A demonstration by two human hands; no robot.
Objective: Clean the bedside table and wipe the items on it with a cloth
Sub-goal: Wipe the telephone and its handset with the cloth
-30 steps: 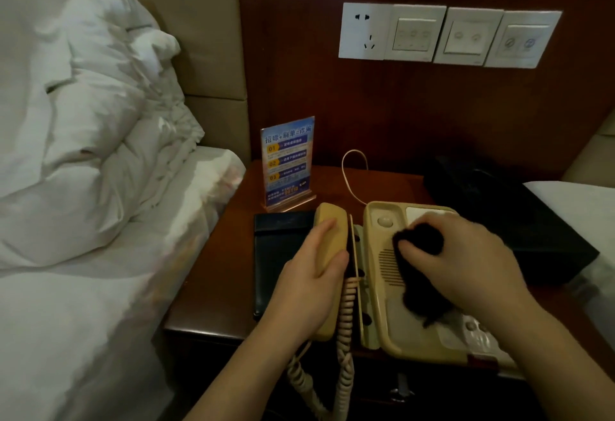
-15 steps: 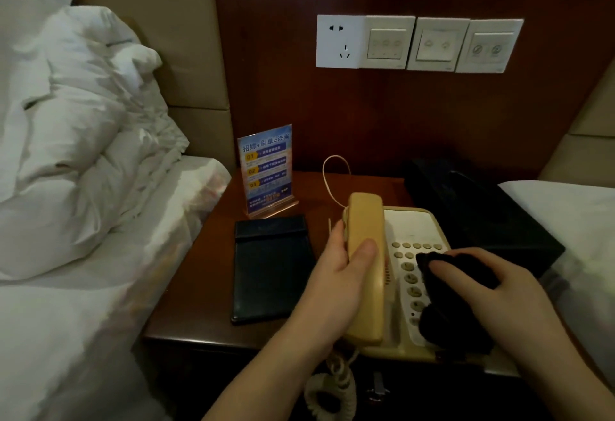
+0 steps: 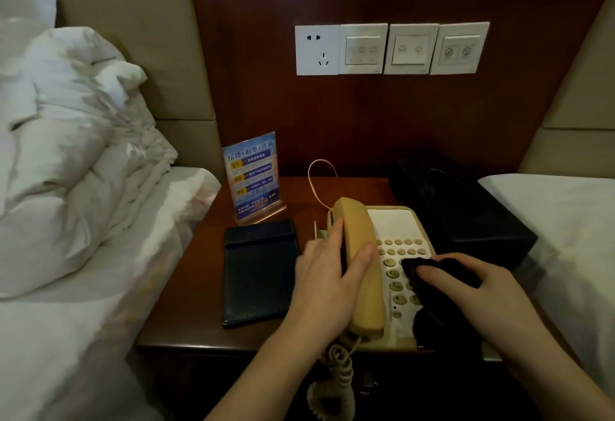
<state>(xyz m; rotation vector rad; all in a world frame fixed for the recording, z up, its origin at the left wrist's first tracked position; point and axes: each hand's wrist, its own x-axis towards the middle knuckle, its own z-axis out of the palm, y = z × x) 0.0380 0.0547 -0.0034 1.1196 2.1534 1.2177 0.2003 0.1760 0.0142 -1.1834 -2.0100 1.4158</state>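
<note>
Left hand (image 3: 327,282) grips handset (image 3: 361,267), right hand (image 3: 479,282) presses cloth (image 3: 432,287); sign (image 3: 253,176) numbered 01–03, smaller text blurred

Left hand (image 3: 327,282) fingers curled, gripping; right hand (image 3: 472,290) pinching, knuckles up

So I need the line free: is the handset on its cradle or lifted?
On its cradle: the handset lies along the phone base, gripped by the left hand.

Hotel room: twin beds (image 3: 83,254), bedside phone (image 3: 392,254), wall switch panel (image 3: 392,49).
</note>
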